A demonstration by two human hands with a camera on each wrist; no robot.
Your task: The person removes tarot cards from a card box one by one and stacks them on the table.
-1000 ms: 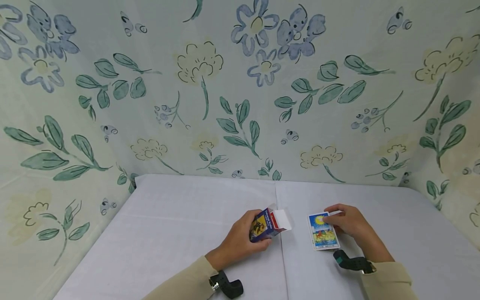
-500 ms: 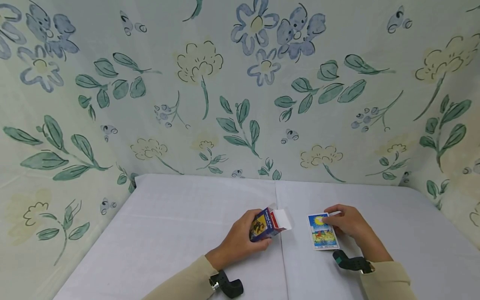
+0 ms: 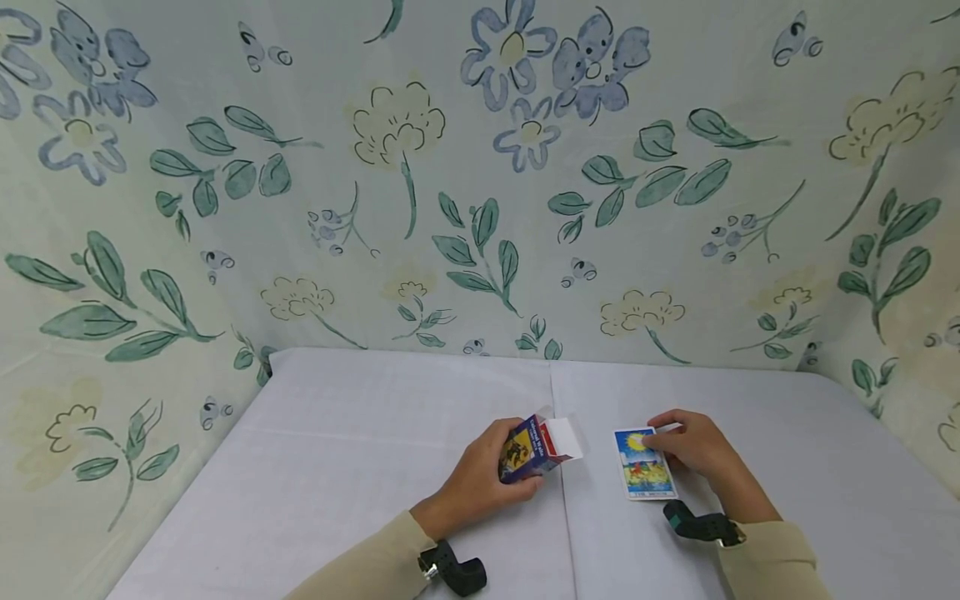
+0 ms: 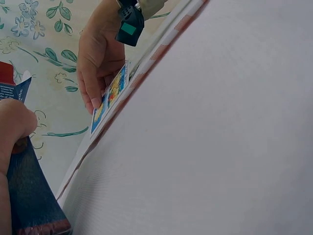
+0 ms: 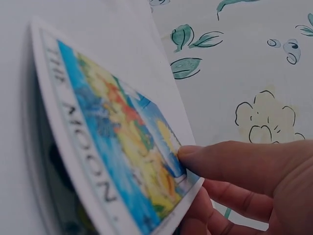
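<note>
The card (image 3: 643,467) and the right hand (image 3: 697,448) have shifted slightly leftward, toward the box (image 3: 525,452), since the earlier frames; the box and the left hand (image 3: 476,479) have kept their place. The card lies to the right of the box, apart from it, face up, with its printed name, THE MOON, along the edge nearer the person and a yellow disc at the far end. The right hand pinches it at the far right corner, thumb on the face and fingers behind, as the right wrist view shows. A dark, blurred layer is visible beneath the card; whether this is a second card cannot be told, nor whether the card's near edge touches the surface (image 3: 360,450). The left hand grips the box, dark blue with a yellow picture, fingers on its far side and thumb on its near side. The box is tilted, its opened end directed right toward the card, with a white flap (image 3: 564,439) standing out. Both hands extend from beige sleeves (image 3: 367,562), each wrist bearing a black device (image 3: 463,577). The surface is covered in white, with a seam line running between box and card; behind it hangs a floral cloth (image 3: 345,192).
</note>
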